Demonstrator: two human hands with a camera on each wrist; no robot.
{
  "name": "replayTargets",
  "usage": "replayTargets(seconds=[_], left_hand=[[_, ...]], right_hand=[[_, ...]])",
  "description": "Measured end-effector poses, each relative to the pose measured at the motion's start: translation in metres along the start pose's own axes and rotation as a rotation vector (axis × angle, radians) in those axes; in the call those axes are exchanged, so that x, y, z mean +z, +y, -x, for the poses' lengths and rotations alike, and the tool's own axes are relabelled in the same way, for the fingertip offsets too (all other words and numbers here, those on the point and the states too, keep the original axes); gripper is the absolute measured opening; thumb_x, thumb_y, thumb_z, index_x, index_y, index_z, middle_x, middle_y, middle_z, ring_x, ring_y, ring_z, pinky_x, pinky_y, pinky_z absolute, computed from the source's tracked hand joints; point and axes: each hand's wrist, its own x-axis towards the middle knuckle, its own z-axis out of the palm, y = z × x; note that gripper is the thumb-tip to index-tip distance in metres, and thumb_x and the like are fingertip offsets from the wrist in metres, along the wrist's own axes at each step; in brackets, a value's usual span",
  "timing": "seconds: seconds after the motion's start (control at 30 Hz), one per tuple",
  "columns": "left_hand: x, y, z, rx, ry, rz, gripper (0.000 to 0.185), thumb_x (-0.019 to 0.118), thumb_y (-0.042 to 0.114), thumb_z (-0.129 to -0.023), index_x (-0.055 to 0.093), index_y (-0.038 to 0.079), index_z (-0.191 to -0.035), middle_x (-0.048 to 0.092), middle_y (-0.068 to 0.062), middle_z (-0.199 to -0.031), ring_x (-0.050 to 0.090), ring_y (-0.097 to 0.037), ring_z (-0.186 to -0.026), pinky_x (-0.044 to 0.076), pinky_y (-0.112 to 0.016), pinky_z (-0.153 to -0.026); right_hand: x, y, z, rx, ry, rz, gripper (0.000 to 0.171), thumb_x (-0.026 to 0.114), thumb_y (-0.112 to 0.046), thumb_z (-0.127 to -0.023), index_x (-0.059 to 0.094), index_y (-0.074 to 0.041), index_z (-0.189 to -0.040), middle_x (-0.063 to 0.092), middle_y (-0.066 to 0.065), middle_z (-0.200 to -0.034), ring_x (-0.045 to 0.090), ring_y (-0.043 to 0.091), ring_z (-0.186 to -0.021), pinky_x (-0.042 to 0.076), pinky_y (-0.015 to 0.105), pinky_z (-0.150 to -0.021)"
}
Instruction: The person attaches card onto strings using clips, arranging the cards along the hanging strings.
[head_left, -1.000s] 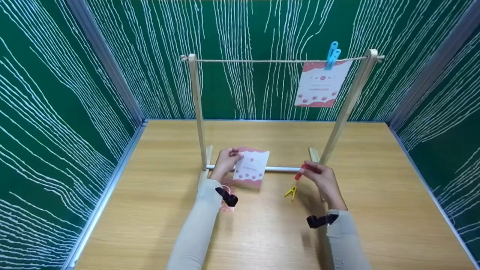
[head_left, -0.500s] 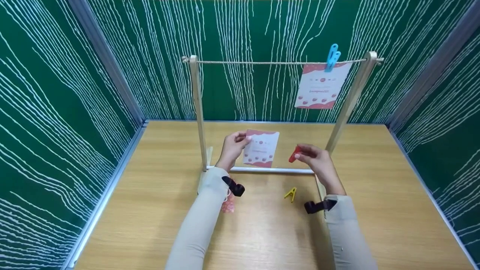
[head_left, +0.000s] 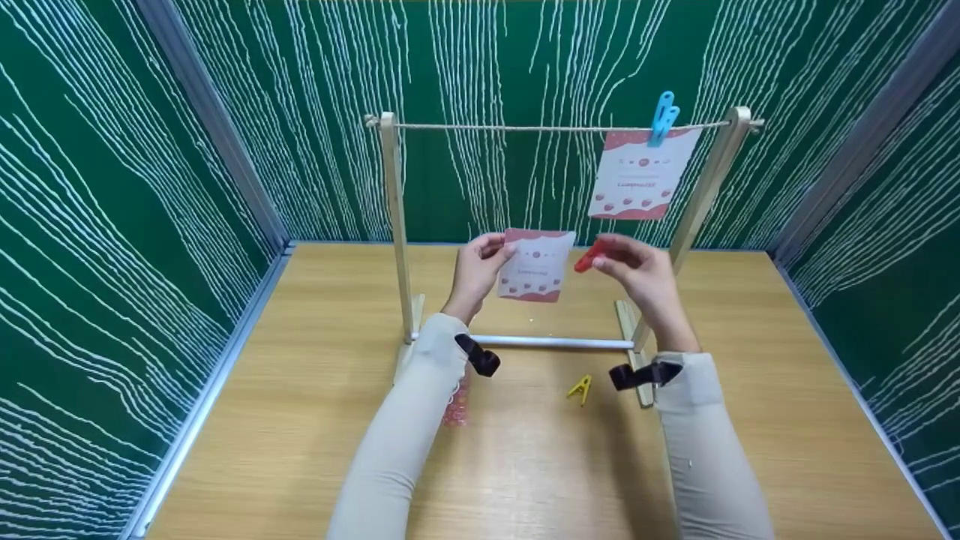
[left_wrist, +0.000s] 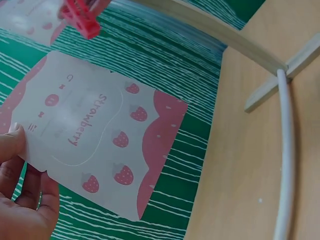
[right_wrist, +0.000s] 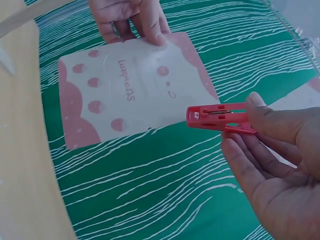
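One card (head_left: 643,174) already hangs clipped on the string (head_left: 525,127); below it, the left hand (head_left: 476,271) pinches a second card (head_left: 535,265) and the right hand (head_left: 637,271) grips a red clip (head_left: 587,257), not yet attached.

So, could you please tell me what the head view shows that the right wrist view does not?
Only the head view shows the string with a second card hanging under a blue peg, and a yellow peg on the table. Only the right wrist view shows the card's strawberry print. Both show the left hand pinching the strawberry card and the right hand holding the red peg.
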Motion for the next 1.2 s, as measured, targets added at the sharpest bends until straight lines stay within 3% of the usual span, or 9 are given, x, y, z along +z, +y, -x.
replayTargets(seconds=[0.13, 0.47, 0.77, 1.0, 1.2], left_hand=[[0.003, 0.01, -0.002, 0.015, 0.0, -0.003, 0.022, 0.065, 0.017, -0.092, 0.068, 0.009, -0.111, 0.071, -0.007, -0.107, 0.064, -0.014, -0.096, 0.051, -0.029, -0.087], [0.008, 0.033, -0.007, 0.08, -0.006, 0.021, 0.022, 0.064, 0.016, -0.092, 0.068, 0.012, -0.112, 0.071, -0.005, -0.109, 0.063, -0.015, -0.097, 0.05, -0.034, -0.092], [0.012, 0.052, -0.009, 0.088, -0.001, 0.052, 0.023, 0.063, 0.018, -0.091, 0.068, 0.013, -0.113, 0.07, -0.003, -0.11, 0.062, -0.015, -0.097, 0.05, -0.031, -0.091], [0.017, 0.068, -0.012, 0.177, -0.001, 0.079, 0.025, 0.065, 0.02, -0.09, 0.068, 0.009, -0.112, 0.072, -0.006, -0.108, 0.064, -0.014, -0.095, 0.051, -0.028, -0.086], [0.019, 0.081, -0.013, 0.187, 0.005, 0.075, 0.026, 0.064, 0.022, -0.09, 0.067, 0.011, -0.114, 0.071, -0.004, -0.111, 0.064, -0.013, -0.098, 0.051, -0.029, -0.089]], right_hand=[[-0.001, -0.014, -0.004, -0.045, 0.033, 0.002, 0.047, 0.072, -0.019, -0.086, 0.058, -0.003, -0.128, 0.067, -0.003, -0.107, 0.062, 0.008, -0.098, 0.05, 0.015, -0.086], [-0.003, -0.048, -0.014, -0.12, 0.075, 0.003, 0.043, 0.073, -0.02, -0.084, 0.062, -0.006, -0.124, 0.068, 0.006, -0.112, 0.064, 0.011, -0.098, 0.05, 0.015, -0.085], [0.0, -0.072, -0.02, -0.188, 0.115, -0.019, 0.04, 0.072, -0.014, -0.084, 0.063, -0.006, -0.123, 0.07, 0.006, -0.111, 0.066, 0.012, -0.096, 0.052, 0.017, -0.084], [0.003, -0.086, -0.025, -0.294, 0.178, 0.0, 0.034, 0.07, -0.013, -0.086, 0.066, -0.005, -0.119, 0.072, 0.004, -0.107, 0.068, 0.009, -0.093, 0.052, 0.016, -0.082], [0.003, -0.096, -0.028, -0.313, 0.213, -0.042, 0.032, 0.071, -0.015, -0.085, 0.069, -0.007, -0.116, 0.072, 0.003, -0.107, 0.067, 0.011, -0.094, 0.05, 0.017, -0.085]])
